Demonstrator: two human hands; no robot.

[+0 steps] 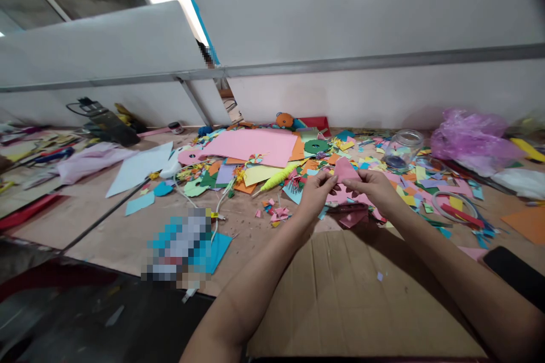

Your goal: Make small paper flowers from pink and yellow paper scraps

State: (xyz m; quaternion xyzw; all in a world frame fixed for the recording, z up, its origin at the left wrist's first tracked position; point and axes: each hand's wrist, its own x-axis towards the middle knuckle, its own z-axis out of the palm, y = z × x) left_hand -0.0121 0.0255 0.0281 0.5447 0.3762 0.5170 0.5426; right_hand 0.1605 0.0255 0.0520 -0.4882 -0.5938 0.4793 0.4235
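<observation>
Centrally, the left hand and right hand pinch a small folded pink paper piece between their fingertips, raised just above the cluttered brown table. Coloured paper scraps, a large pink sheet and a clear glass jar lie beyond; flattened cardboard lies beneath the forearms.

Pink, plain: paper piece, large sheet. Pale blue: angled sheet. Green: disc. Translucent purple-pink: plastic bag. Brown: cardboard. Yellow-green: pen-like tool. Black: phone. Multicoloured: paper scraps.
</observation>
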